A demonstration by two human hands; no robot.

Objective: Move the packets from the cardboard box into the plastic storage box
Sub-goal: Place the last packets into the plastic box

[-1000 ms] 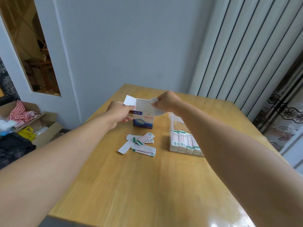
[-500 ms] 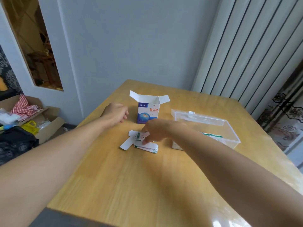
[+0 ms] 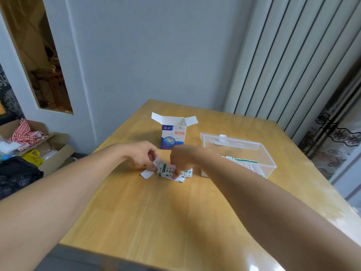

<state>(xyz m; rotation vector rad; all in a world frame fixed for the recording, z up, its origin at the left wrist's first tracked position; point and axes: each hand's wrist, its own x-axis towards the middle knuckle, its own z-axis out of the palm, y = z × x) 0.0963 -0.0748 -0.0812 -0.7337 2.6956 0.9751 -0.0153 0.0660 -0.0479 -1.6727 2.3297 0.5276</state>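
Grey wall (image 3: 146, 55); wooden table (image 3: 166, 222); ribbed panel (image 3: 293, 65) right; patterned curtain (image 3: 336, 137).

Red "创口贴" on cardboard box (image 3: 173, 134), packets' (image 3: 168, 171) print unreadable

white-blue cardboard box (image 3: 173, 133) w/ red text, white-green packets (image 3: 170, 172), clear storage box (image 3: 267, 153)

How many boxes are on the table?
2. The cardboard box stands open at the far middle of the table; the plastic storage box sits to its right, with packets inside.
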